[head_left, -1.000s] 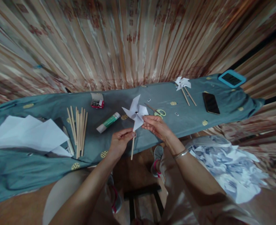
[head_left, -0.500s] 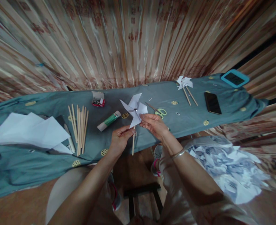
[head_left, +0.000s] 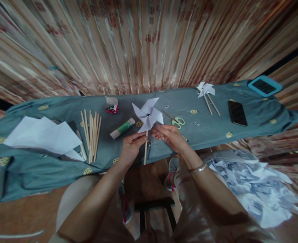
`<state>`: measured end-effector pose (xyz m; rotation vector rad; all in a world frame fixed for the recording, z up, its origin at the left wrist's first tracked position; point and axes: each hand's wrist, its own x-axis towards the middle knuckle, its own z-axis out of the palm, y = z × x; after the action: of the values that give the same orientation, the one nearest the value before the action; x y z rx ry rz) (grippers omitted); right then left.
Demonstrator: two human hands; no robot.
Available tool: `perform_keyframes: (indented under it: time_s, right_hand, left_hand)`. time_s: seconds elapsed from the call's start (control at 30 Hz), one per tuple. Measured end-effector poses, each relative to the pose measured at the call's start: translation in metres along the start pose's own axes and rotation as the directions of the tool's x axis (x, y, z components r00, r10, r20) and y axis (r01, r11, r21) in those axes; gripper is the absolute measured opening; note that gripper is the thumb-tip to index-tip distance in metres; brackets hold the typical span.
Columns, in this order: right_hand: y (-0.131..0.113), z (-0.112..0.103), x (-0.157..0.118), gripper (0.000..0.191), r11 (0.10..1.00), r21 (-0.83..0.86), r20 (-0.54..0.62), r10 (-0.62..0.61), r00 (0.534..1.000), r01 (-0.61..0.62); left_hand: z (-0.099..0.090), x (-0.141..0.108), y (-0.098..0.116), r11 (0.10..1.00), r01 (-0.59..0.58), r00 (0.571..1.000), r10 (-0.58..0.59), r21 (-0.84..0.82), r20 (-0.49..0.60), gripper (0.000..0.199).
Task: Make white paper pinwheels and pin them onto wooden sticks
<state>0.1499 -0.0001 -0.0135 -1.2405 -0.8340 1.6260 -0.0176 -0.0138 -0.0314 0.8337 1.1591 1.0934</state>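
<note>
A white paper pinwheel [head_left: 152,116] with a round metal pin at its centre stands over the middle of the table on a thin wooden stick [head_left: 145,153]. My left hand [head_left: 132,145] pinches this stick just under the blades, thumb and fingers closed on it. Just right of the stick is my right hand [head_left: 170,136], its fingers loosely bent below the lower right blade and holding nothing visible. Beyond it lie scissors [head_left: 178,122] with green handles. Left of the pinwheel is a green and white glue stick [head_left: 123,128].
Several wooden sticks [head_left: 94,135] and white paper sheets [head_left: 42,135] lie at left, near a small red box [head_left: 112,105]. Finished pinwheels [head_left: 206,89], a phone [head_left: 237,113] and a blue-framed device [head_left: 265,85] sit at right. A bag of paper scraps [head_left: 260,189] stands below.
My right hand has come off the blade and sits slightly lower. The pinwheel has turned a little, while my left hand keeps its grip on the stick. The view has shifted slightly left.
</note>
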Motion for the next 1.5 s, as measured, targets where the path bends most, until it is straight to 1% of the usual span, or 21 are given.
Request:
perform_keyframes:
  time_s: [0.2,0.33,0.4,0.43,0.5,0.57,0.67,0.87,1.0,1.17,1.27,1.37,1.5]
  right_hand:
    - [-0.001,-0.006,-0.01,0.043,0.998,-0.066,0.073,-0.008,0.997,0.013]
    - [-0.008,-0.015,-0.017,0.039,0.996,-0.074,0.077,-0.034,0.996,0.04]
    - [-0.013,-0.024,-0.018,0.039,0.996,-0.047,0.031,-0.071,0.997,0.072]
    - [-0.015,-0.03,-0.017,0.038,0.995,-0.019,-0.009,-0.101,0.995,0.101]
    - [-0.018,-0.041,-0.014,0.036,0.985,0.043,-0.1,-0.161,0.982,0.166]
    - [-0.02,-0.05,-0.009,0.034,0.97,0.088,-0.163,-0.209,0.964,0.225]
    - [-0.021,-0.058,-0.002,0.031,0.953,0.121,-0.191,-0.254,0.948,0.279]
    - [-0.019,-0.059,0.005,0.029,0.94,0.116,-0.264,-0.282,0.922,0.321]
    - [-0.017,-0.059,0.008,0.028,0.947,0.084,-0.245,-0.282,0.928,0.31]
    - [-0.015,-0.056,0.013,0.035,0.965,0.11,-0.215,-0.209,0.954,0.236]
    - [-0.014,-0.054,0.015,0.036,0.975,0.107,-0.199,-0.172,0.965,0.196]
    - [-0.012,-0.053,0.017,0.035,0.978,0.091,-0.198,-0.165,0.966,0.186]
    - [-0.01,-0.053,0.017,0.032,0.976,0.11,-0.184,-0.164,0.969,0.186]
  left_hand:
    - [-0.002,0.002,0.002,1.0,-0.007,1.0,0.007,-0.027,0.005,0.03]
    - [-0.002,0.004,0.002,0.999,-0.007,1.0,0.007,-0.053,0.0,0.027]
    - [-0.002,0.005,0.001,0.998,-0.004,1.0,0.005,-0.063,0.003,0.026]
    - [-0.002,0.005,0.0,0.998,0.0,1.0,0.001,-0.068,0.008,0.026]
    - [-0.001,0.005,-0.003,0.997,0.01,1.0,-0.009,-0.075,0.019,0.027]
    - [0.0,0.005,-0.005,0.997,0.021,0.999,-0.019,-0.073,0.026,0.027]
    - [0.002,0.005,-0.007,0.998,0.021,0.999,-0.018,-0.067,0.037,0.026]
    - [0.004,0.004,-0.009,0.999,0.036,0.998,-0.034,-0.039,0.056,0.026]
    - [0.005,0.004,-0.012,0.999,0.045,0.996,-0.044,-0.021,0.083,0.024]
    - [0.007,0.004,-0.014,0.998,0.054,0.992,-0.051,-0.02,0.113,0.024]
    - [0.01,0.004,-0.015,0.999,0.049,0.991,-0.046,-0.022,0.124,0.024]
    - [0.012,0.004,-0.018,0.998,0.049,0.989,-0.045,-0.025,0.138,0.025]
    - [0.013,0.004,-0.021,0.998,0.061,0.987,-0.056,-0.028,0.147,0.024]
